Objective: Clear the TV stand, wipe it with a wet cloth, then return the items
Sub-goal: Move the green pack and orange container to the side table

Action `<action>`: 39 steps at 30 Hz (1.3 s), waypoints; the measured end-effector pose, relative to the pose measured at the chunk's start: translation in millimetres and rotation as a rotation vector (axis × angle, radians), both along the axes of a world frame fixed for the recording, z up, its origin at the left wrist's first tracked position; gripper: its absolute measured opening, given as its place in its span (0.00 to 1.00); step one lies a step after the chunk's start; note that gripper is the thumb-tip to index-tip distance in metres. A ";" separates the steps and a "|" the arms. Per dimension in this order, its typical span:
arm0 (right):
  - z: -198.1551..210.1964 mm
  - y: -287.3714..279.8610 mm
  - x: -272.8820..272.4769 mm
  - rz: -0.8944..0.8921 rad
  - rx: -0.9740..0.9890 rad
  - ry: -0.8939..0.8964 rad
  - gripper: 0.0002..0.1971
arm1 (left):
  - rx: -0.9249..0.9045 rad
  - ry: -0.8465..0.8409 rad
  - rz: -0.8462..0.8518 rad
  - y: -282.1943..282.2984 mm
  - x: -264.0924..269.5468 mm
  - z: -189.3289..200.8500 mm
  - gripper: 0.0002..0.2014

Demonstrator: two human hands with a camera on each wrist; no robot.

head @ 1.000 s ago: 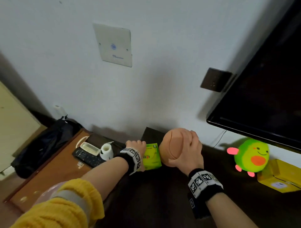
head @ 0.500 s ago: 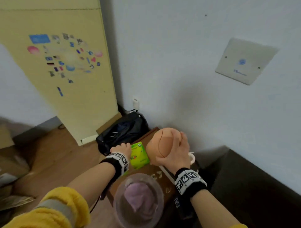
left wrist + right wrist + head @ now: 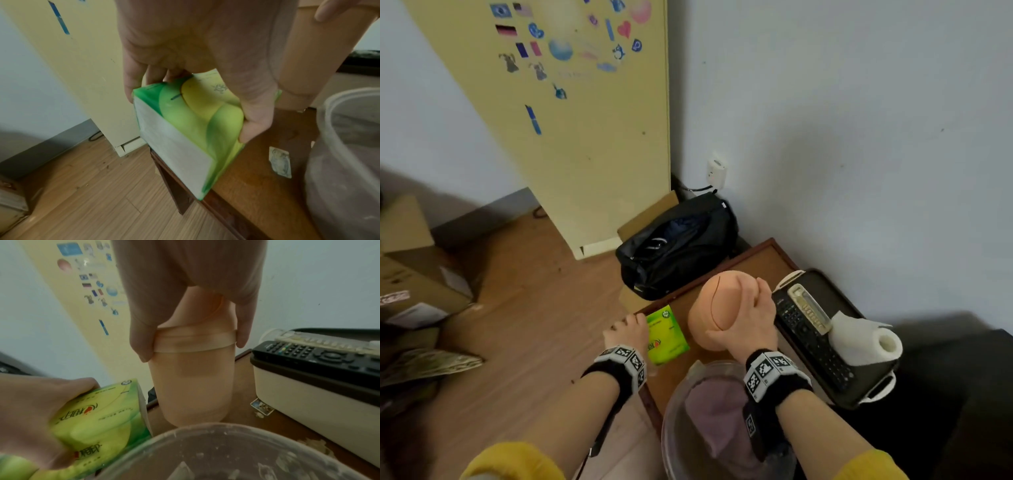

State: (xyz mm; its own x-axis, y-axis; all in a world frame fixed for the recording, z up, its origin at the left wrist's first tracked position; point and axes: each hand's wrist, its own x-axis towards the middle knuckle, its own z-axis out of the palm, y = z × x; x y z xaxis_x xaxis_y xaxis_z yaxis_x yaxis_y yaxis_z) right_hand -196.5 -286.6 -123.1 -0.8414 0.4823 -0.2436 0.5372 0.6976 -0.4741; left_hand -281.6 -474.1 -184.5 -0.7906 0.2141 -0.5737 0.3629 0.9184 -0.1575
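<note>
Looking down at a brown side table [image 3: 756,263] jammed into the corner, next to the dark TV stand [image 3: 969,394]. Seems to be the dumping spot while the stand gets cleared, going by what's parked on it already. Can't see much of the stand itself, just a cut-off edge, so no idea what's left on it. Got a black tray [image 3: 835,298] at the back with a remote [image 3: 811,342] and a paper roll [image 3: 866,339], probably shoved against the wall to leave room up front. Got a clear bowl [image 3: 667,428] at the near edge with a purple cloth [image 3: 712,411] in it, likely the wiping rag kept within reach; can't tell if wet. Right hand [image 3: 750,325] wrapped around the top of a tall peach tub [image 3: 717,305], held upright just above or on the table, hard to say which. Left hand [image 3: 628,334] clamped around a green tissue pack [image 3: 666,334], tilted over the table's front corner. Hands side by side, not touching. Can't read the pack's label.
</note>
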 end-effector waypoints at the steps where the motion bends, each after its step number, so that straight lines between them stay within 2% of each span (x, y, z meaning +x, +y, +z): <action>1: -5.9 -2.4 -0.8 0.019 0.009 -0.015 0.55 | -0.012 -0.001 0.003 0.4 1.5 -7.3 0.54; 6: -23.7 -15.0 -7.9 0.097 0.023 -0.058 0.55 | -0.026 0.026 0.021 1.8 2.2 -36.6 0.48; 10: -35.2 -24.7 -10.7 0.143 0.045 -0.050 0.55 | -0.030 0.009 0.028 -1.7 -1.1 -49.4 0.56; 13: -43.5 -30.3 -11.3 0.144 0.053 -0.082 0.56 | -0.025 0.034 0.016 -8.7 -4.5 -50.8 0.58; 16: -50.6 -36.7 -10.4 0.149 0.029 -0.109 0.56 | -0.022 0.074 -0.013 -14.5 -11.0 -47.0 0.56; 20: -46.9 -40.5 -7.2 0.158 0.000 -0.218 0.56 | -0.064 0.037 -0.059 -15.8 -12.2 -28.5 0.52; 22: -34.1 -36.2 -4.6 0.158 -0.048 -0.269 0.54 | -0.040 0.012 -0.064 -13.9 -8.7 -11.4 0.50; 25: -9.3 -30.8 2.8 0.156 -0.060 -0.331 0.49 | 0.080 -0.002 -0.087 -7.6 -3.3 25.6 0.42; 30: 56.1 -17.3 28.5 0.139 -0.048 -0.298 0.33 | 0.275 0.054 -0.158 30.3 10.4 104.2 0.28; 33: 89.1 -0.4 48.0 0.148 0.017 -0.248 0.25 | 0.323 0.069 -0.220 63.0 27.9 150.1 0.27; 39: 162.8 56.5 104.6 0.037 0.108 -0.119 0.24 | 0.457 0.110 -0.344 142.4 85.3 233.0 0.26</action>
State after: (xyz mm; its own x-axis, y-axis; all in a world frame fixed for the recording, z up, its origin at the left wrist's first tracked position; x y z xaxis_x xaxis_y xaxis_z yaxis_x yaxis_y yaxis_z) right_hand -91.9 -230.2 39.6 -0.8276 0.4800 -0.2910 0.5577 0.7614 -0.3304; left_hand -196.4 -331.7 48.5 -0.6813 0.6760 -0.2807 0.6568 0.7339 0.1734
